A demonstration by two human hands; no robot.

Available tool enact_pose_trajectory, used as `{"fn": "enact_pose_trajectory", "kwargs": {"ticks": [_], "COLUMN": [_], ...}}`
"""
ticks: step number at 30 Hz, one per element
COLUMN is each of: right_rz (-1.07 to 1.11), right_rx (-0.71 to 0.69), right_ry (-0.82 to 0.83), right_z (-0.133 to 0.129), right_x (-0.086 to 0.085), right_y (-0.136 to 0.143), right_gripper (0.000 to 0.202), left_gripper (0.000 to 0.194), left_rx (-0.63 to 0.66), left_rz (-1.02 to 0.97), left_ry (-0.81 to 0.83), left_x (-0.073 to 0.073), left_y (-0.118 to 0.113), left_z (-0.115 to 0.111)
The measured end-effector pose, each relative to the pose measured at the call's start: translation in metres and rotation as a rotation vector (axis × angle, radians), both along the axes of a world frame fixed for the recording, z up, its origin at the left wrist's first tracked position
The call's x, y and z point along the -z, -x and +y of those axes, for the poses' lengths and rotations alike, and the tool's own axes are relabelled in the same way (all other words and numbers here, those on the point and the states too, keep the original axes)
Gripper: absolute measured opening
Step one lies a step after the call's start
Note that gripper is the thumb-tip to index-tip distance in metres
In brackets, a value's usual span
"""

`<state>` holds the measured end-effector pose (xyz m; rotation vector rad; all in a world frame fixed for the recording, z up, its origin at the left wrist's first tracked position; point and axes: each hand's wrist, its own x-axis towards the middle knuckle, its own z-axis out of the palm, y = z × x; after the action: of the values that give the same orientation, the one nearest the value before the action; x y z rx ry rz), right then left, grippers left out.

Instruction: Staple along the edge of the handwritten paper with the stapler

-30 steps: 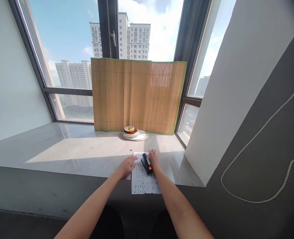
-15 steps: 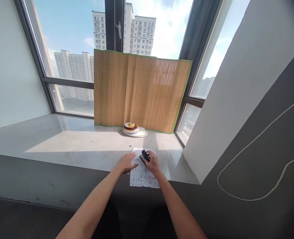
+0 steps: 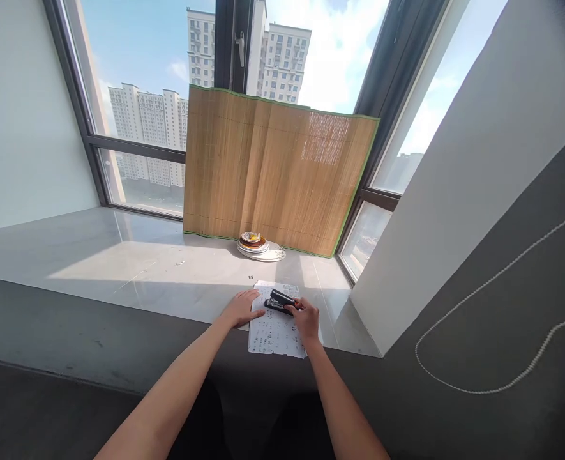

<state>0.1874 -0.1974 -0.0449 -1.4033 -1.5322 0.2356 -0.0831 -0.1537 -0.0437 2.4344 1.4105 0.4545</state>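
Note:
A black stapler [image 3: 281,299] lies sideways over the upper part of a sheet of paper [image 3: 273,333] covered in handwriting. My right hand [image 3: 306,319] grips the stapler's right end between thumb and fingers. The stapler's jaw end points left. My left hand [image 3: 238,309] rests flat at the paper's left edge, fingers stretched out and thumb reaching onto the sheet. The paper's lower end hangs over the front edge of the grey windowsill [image 3: 158,281].
Small staples [image 3: 250,277] lie on the sill beyond the paper. Behind them stands a stack of plates [image 3: 253,246] in front of a bamboo mat [image 3: 272,172] leaning on the window. A beaded cord [image 3: 454,319] hangs at the right.
My right hand has shifted right and turned the stapler from a diagonal to a nearly sideways position. My left hand stays at the paper's left edge. The head view has tilted slightly.

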Motion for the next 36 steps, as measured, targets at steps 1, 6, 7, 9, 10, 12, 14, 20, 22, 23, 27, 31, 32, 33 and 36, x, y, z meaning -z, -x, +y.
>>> {"fn": "enact_pose_trajectory", "kwargs": {"ticks": [1, 6, 7, 9, 10, 12, 14, 20, 22, 23, 27, 31, 32, 33, 36], "right_rz": [-0.008, 0.028, 0.051, 0.07, 0.065, 0.045, 0.029, 0.043, 0.048, 0.045, 0.041, 0.053, 0.045, 0.027, -0.08], "right_rx": [-0.005, -0.018, -0.015, -0.02, -0.018, 0.0, 0.016, 0.033, 0.031, 0.026, 0.024, -0.005, -0.05, -0.119, -0.334], "right_ry": [0.003, -0.001, 0.004, 0.015, 0.015, 0.0, -0.017, -0.027, -0.019, -0.012, 0.015, 0.006, 0.018, 0.044, 0.142], "right_z": [0.0, -0.001, -0.002, -0.002, -0.002, -0.002, -0.002, -0.001, 0.0, 0.0, 0.0, 0.009, 0.013, 0.017, 0.029], "right_x": [-0.001, -0.002, -0.001, -0.001, -0.001, -0.001, -0.002, -0.003, -0.002, -0.001, 0.002, -0.002, -0.005, -0.008, -0.016], "right_y": [0.0, -0.002, -0.003, -0.003, -0.003, -0.003, -0.003, -0.001, -0.001, -0.002, -0.002, -0.002, -0.002, -0.002, -0.001], "right_gripper": [0.051, 0.047, 0.046, 0.047, 0.047, 0.048, 0.048, 0.049, 0.049, 0.048, 0.045, 0.045, 0.05, 0.054, 0.045], "left_gripper": [0.081, 0.089, 0.088, 0.082, 0.078, 0.071, 0.07, 0.077, 0.077, 0.078, 0.079, 0.077, 0.076, 0.075, 0.074], "left_rx": [-0.009, -0.07, -0.071, -0.058, -0.048, -0.033, -0.034, -0.072, -0.071, -0.073, -0.086, -0.077, -0.077, -0.078, -0.085], "left_rz": [-0.01, -0.039, -0.043, -0.055, -0.06, -0.066, -0.067, -0.076, -0.08, -0.08, -0.087, -0.097, -0.098, -0.099, -0.109], "left_ry": [0.0, 0.009, 0.008, -0.004, -0.011, -0.015, -0.009, 0.0, 0.0, 0.002, 0.008, 0.0, -0.002, -0.004, -0.002], "left_x": [0.0, 0.002, 0.002, 0.004, 0.004, 0.005, 0.006, 0.006, 0.006, 0.006, 0.006, 0.006, 0.005, 0.005, 0.004], "left_y": [0.0, -0.001, -0.001, -0.001, -0.001, -0.001, -0.001, 0.0, 0.0, 0.0, 0.001, 0.001, 0.001, 0.001, 0.0], "left_z": [0.001, 0.003, 0.003, 0.004, 0.004, 0.004, 0.005, 0.007, 0.007, 0.007, 0.006, 0.005, 0.005, 0.004, 0.001]}}
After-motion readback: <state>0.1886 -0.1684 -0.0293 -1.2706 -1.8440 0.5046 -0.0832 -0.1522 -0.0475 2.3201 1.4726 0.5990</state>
